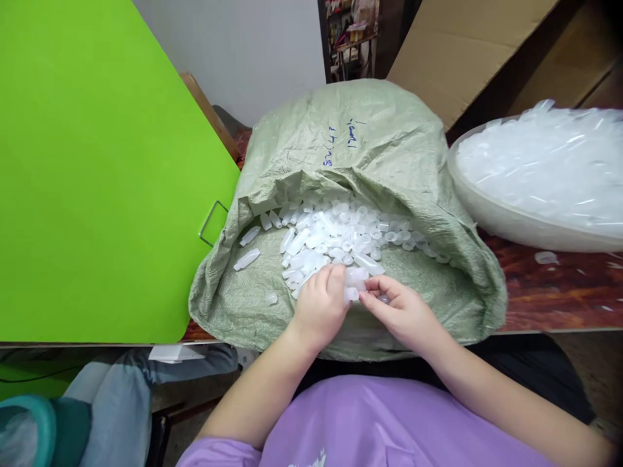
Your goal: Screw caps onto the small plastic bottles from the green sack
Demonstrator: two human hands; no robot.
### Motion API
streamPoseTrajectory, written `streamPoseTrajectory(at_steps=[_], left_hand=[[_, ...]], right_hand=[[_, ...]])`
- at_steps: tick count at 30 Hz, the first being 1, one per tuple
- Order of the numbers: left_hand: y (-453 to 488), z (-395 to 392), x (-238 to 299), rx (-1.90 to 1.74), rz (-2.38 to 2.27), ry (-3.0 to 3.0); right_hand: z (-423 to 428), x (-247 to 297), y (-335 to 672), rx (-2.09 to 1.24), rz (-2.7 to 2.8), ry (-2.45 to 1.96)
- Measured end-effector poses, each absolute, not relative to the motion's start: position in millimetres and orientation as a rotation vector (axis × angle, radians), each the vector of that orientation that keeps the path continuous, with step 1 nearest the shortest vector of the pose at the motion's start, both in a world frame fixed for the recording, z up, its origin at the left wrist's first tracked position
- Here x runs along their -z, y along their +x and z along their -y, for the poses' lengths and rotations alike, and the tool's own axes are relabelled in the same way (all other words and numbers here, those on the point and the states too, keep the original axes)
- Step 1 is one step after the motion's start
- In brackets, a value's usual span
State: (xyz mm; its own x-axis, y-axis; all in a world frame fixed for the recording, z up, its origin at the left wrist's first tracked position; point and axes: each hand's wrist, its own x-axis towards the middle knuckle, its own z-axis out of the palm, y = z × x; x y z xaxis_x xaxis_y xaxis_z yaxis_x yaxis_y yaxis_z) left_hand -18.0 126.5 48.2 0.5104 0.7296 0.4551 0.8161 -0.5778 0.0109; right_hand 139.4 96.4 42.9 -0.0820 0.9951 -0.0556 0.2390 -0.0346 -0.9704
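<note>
Left hand [318, 305] fingers curled around several small plastic tubes [354, 279]; right hand [402, 310] pinches one by its tip. Light, stiff, probably slippery; heap in sack [350, 149] just beyond fingertips.

sack mouth [341, 188] open, green board [97, 168] blocks left, tub [487, 207] right

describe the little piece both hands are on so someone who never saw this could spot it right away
Start at the big green woven sack lying open on the table, with a heap of small white plastic pieces spilling from its mouth. At the near edge of that heap the left hand and right hand meet. The piece is the translucent white one pinched between their fingers, while the others lie loose.
</note>
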Motion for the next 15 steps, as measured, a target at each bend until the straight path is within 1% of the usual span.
streamPoseTrajectory(at_steps=[4, 7, 9, 11, 13, 15], left_hand=[[-8, -123, -39, 0.553, 1.344, -2.570], [1, -121, -37, 0.499, 1.372, -2.585], [7, -121, -39, 0.467, 1.453, -2.630], [12, -121, -43, 0.485, 1.621, -2.700], [15, -122, -49, 0.573, 1.882, -2.792], [15, -124, -56, 0.742, 2.184, -2.904]], right_hand=[[-94, -39, 149, -1.235, 1.412, -1.443], [-93, -39, 154, -1.145, 1.466, -1.449], [-94, -39, 157, -0.976, 1.597, -1.454], [-93, -38, 159, -0.718, 1.810, -1.441], [-89, -36, 163, -0.410, 2.028, -1.349], [-83, -36, 169, -0.175, 2.143, -1.173]])
